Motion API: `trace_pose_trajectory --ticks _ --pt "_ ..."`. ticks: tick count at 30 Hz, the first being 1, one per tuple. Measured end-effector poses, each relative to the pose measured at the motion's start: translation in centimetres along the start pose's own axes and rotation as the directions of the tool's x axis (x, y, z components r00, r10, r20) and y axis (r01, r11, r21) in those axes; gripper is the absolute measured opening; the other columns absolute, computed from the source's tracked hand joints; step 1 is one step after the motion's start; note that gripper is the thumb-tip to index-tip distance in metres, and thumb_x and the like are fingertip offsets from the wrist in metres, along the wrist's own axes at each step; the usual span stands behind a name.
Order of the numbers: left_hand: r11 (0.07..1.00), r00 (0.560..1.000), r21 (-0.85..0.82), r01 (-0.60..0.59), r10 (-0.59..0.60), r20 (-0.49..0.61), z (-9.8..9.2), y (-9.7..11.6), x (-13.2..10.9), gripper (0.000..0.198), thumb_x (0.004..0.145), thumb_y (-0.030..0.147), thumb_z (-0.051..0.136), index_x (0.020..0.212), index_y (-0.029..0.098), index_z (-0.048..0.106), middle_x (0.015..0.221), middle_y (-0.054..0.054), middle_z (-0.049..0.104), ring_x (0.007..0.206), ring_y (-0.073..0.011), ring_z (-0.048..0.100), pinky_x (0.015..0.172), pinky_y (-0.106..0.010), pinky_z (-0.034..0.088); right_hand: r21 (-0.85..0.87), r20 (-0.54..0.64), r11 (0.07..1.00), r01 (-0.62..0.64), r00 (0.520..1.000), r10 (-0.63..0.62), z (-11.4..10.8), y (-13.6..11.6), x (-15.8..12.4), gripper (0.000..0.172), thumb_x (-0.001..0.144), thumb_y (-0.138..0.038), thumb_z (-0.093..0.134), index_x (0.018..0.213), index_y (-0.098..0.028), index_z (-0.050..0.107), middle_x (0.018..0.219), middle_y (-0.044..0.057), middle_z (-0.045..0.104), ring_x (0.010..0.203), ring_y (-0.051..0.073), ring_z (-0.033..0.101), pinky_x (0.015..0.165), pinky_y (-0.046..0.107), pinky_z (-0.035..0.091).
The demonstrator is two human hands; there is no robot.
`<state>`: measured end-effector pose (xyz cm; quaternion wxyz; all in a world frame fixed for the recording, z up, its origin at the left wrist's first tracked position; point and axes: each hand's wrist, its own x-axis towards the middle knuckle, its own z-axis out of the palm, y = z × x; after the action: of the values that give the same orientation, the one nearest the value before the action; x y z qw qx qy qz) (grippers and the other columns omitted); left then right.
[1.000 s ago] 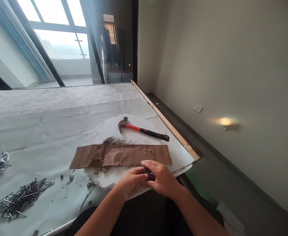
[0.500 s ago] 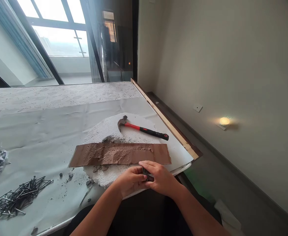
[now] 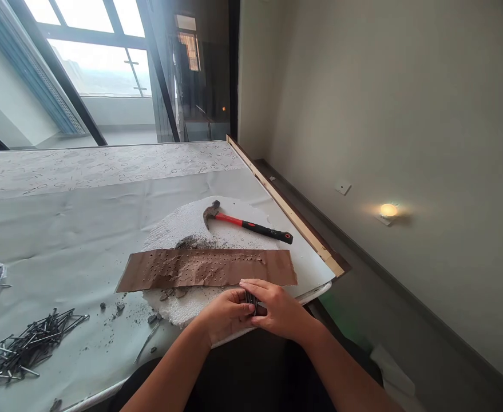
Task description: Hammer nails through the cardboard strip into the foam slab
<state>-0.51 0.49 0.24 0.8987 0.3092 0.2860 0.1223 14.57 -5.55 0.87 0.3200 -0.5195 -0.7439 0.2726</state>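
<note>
White-sheeted bench (image 3: 62,223) is filling the left of the view, window behind, plain wall to the right. Both hands are meeting at the near edge: left hand (image 3: 224,313) and right hand (image 3: 277,309) are pinching together a small bundle of dark steel nails (image 3: 250,300), fingers closed on it, nail ends showing between the two thumbs. Bundle is standing roughly upright, tips pointing down; exactly how many nails is too small to tell. Just beyond the hands, almost touching the right hand's fingertips, a long brown perforated cardboard strip (image 3: 204,268) is lying across a round white foam slab (image 3: 191,229), its long axis running left-right, so it is lying crosswise straight ahead of the hands. Right hand is nearer the strip's right end. Red-and-black-handled claw hammer (image 3: 245,223) is resting farther back on the foam, handle pointing right, nearer the right hand. Loose pile of dark nails (image 3: 28,346) is lying well apart to the left.
</note>
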Motion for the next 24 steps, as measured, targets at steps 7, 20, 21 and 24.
trace_pose_trajectory --ticks 7,20,21,24 --pt "1.000 1.000 -0.008 -0.006 0.006 0.008 0.1 0.4 -0.3 0.026 0.058 0.013 0.076 0.081 0.010 0.065 0.073 -0.005 0.065 0.069 -0.0125 0.061 0.068 -0.024 0.044 0.013 0.018 1.000 -0.017 1.000 0.017 0.1 -0.2 0.4 0.067 0.064 -0.011 0.065 0.128 -0.015 0.045 0.130 0.012 0.050 0.120 0.022 0.044 0.102 0.037 0.037" --pt "1.000 1.000 0.010 -0.009 0.009 -0.008 -0.6 0.4 -0.4 0.027 0.058 0.012 0.074 0.083 0.011 0.063 0.074 -0.005 0.064 0.071 -0.0132 0.061 0.071 -0.026 0.043 0.076 0.029 0.997 -0.027 0.999 0.025 0.3 -0.2 0.8 0.069 0.063 -0.009 0.060 0.130 -0.019 0.043 0.132 0.010 0.048 0.121 0.020 0.043 0.102 0.037 0.037" --pt "1.000 1.000 0.005 -0.012 0.012 -0.003 -0.7 0.4 -0.5 0.027 0.058 0.012 0.074 0.082 0.011 0.063 0.075 -0.005 0.064 0.071 -0.0132 0.061 0.072 -0.026 0.043 0.078 0.030 0.997 -0.028 0.999 0.025 0.3 -0.2 0.9 0.069 0.063 -0.009 0.060 0.130 -0.019 0.044 0.131 0.010 0.048 0.121 0.020 0.043 0.102 0.037 0.037" --pt "1.000 1.000 -0.005 -0.026 0.026 0.011 -1.1 0.5 -0.5 0.026 0.059 0.012 0.073 0.084 0.011 0.063 0.075 -0.005 0.064 0.073 -0.0135 0.061 0.074 -0.027 0.043 0.083 0.026 0.996 -0.022 0.999 0.020 0.5 0.0 1.1 0.069 0.063 -0.007 0.059 0.129 -0.020 0.044 0.131 0.009 0.049 0.120 0.021 0.044 0.101 0.039 0.038"
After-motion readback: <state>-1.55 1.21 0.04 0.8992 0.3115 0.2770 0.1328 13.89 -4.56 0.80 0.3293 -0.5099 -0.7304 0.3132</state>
